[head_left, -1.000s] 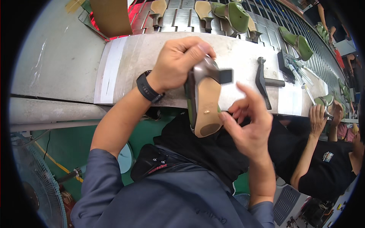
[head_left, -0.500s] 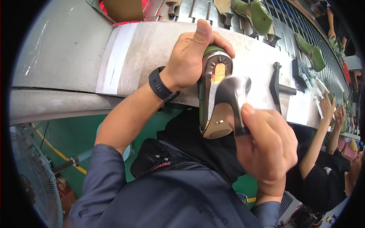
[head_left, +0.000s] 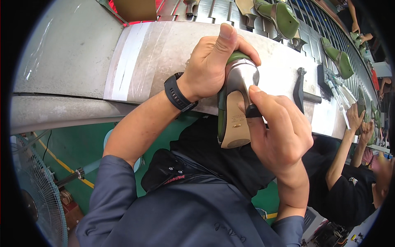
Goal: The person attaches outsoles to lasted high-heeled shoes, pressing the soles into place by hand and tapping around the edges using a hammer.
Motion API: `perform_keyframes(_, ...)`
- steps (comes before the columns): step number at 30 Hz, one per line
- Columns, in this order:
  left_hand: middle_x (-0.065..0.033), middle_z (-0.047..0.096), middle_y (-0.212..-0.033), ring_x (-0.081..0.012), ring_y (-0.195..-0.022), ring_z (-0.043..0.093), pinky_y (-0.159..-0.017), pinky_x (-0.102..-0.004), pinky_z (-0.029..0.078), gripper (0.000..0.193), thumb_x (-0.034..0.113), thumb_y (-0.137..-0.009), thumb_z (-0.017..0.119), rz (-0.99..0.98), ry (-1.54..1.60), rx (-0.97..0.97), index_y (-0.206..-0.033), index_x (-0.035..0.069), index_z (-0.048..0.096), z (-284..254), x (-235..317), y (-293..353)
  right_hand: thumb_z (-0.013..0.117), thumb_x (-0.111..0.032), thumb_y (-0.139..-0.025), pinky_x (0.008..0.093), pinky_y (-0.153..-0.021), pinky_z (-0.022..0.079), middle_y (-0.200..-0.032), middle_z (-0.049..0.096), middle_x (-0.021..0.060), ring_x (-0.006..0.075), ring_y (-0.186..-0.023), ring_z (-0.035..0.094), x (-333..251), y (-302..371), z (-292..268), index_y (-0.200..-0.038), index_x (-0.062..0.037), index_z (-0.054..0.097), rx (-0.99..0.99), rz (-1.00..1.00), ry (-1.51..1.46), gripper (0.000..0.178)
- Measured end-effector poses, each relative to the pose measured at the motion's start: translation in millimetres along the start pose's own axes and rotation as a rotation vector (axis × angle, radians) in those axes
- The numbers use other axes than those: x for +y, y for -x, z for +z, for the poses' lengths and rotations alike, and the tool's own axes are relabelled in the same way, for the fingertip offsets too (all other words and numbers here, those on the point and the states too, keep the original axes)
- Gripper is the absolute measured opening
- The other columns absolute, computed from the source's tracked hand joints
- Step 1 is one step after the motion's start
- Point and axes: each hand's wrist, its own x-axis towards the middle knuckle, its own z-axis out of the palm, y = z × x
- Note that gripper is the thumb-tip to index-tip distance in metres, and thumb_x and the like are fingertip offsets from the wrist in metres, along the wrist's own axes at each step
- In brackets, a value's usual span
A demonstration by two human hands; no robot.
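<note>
My left hand (head_left: 214,68) is wrapped round the heel end of a green shoe (head_left: 221,119), its thumb pointing up. The shoe is turned so that its tan sole (head_left: 236,129) faces me, toe end toward my body. A shiny dark-silver shoe heel (head_left: 242,76) sits over the seat at the shoe's far end and hides it. My right hand (head_left: 284,127) grips this heel near its black tip (head_left: 252,111), fingers closed round it. Whether the heel is fixed or just resting there, I cannot tell.
A hammer (head_left: 300,92) lies on the table (head_left: 173,53) to the right, near syringe-like tubes (head_left: 340,99). Green shoes (head_left: 284,21) and loose heels (head_left: 191,8) stand on the slatted conveyor beyond. A fan (head_left: 39,197) is at lower left; a co-worker (head_left: 349,177) works at right.
My right hand has moved up and left, bringing the heel from above the sole onto the shoe's heel seat, which was visible before. My left hand has shifted slightly right with the shoe.
</note>
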Motion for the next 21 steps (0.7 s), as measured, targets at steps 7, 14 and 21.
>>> perform_keyframes(7, -0.0054, 0.068, -0.076, -0.0107, -0.074, 0.061, -0.069, -0.0261, 0.049, 0.082, 0.061, -0.110, 0.027, 0.030, 0.033, 0.045, -0.089, -0.001, 0.077, -1, 0, -3, 0.074, 0.018, -0.070, 0.0340, -0.058, 0.054, -0.080, 0.070, 0.0146, 0.0257, -0.065, 0.068, -1, -6, 0, -0.106, 0.0056, 0.072, -0.035, 0.011, 0.043, 0.039)
perform_keyframes(14, -0.0009, 0.069, -0.084, -0.0041, -0.079, 0.060, -0.069, -0.0203, 0.047, 0.037, 0.033, -0.108, 0.058, -0.231, -0.029, -0.122, -0.105, 0.000, 0.075, -16, -15, -40, 0.080, -0.001, -0.080, 0.0308, -0.053, 0.049, -0.076, 0.068, 0.0082, 0.0204, -0.060, 0.062, 51, -24, 19, -0.103, -0.0023, 0.072, 0.064, 0.078, 0.078, 0.025)
perform_keyframes(21, -0.0047, 0.073, -0.102, -0.0087, -0.096, 0.065, -0.088, -0.0243, 0.052, 0.036, 0.031, -0.107, 0.061, -0.236, -0.213, -0.145, -0.112, -0.003, 0.071, 5, -27, -51, 0.080, -0.018, -0.091, 0.0245, -0.070, 0.054, -0.093, 0.073, 0.0025, 0.0081, -0.081, 0.066, 81, 1, 14, -0.121, -0.0009, 0.070, -0.039, 0.796, -0.571, 0.036)
